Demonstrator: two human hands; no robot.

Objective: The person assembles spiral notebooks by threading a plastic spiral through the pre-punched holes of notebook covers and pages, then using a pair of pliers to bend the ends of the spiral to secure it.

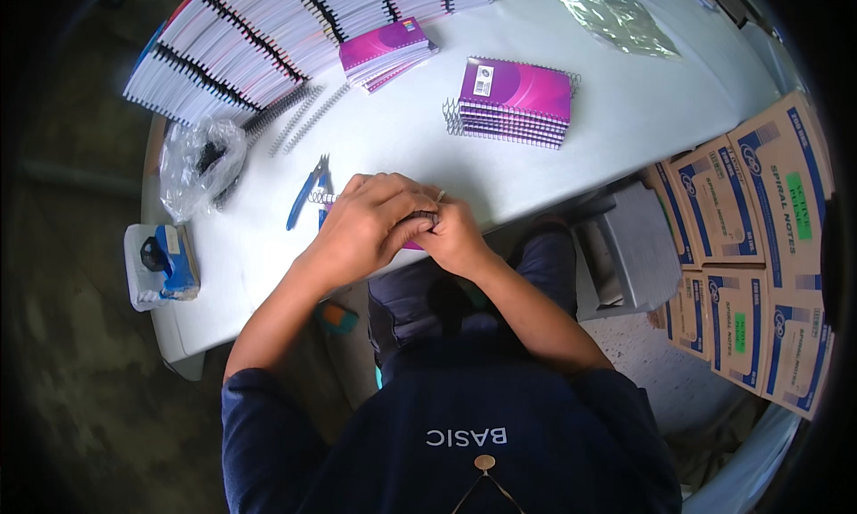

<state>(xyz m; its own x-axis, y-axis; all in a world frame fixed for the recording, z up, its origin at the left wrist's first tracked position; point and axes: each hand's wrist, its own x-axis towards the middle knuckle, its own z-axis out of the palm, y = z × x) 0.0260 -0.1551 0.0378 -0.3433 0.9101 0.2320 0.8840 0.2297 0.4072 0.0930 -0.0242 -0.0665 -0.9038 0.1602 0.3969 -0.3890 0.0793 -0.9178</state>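
Note:
At the table's front edge both my hands close round a small spiral notebook (411, 245), mostly hidden by them; only a bit of its purple cover shows. A loose end of metal coil (321, 197) sticks out past my left hand (370, 221), whose fingers bend over the notebook's top. My right hand (455, 236) grips the other side, its fingers meeting those of the left. Blue-handled cutting pliers (312, 191) lie on the table just left of my left hand, beside the coil end.
A neat stack of purple spiral notebooks (515, 103) and a smaller pile (386, 52) stand farther back. Rows of bound books (241, 41) line the far left, near loose coils (308, 120) and a plastic bag (202, 166). A tape dispenser (170, 262) sits left; cartons (741, 246) are stacked right.

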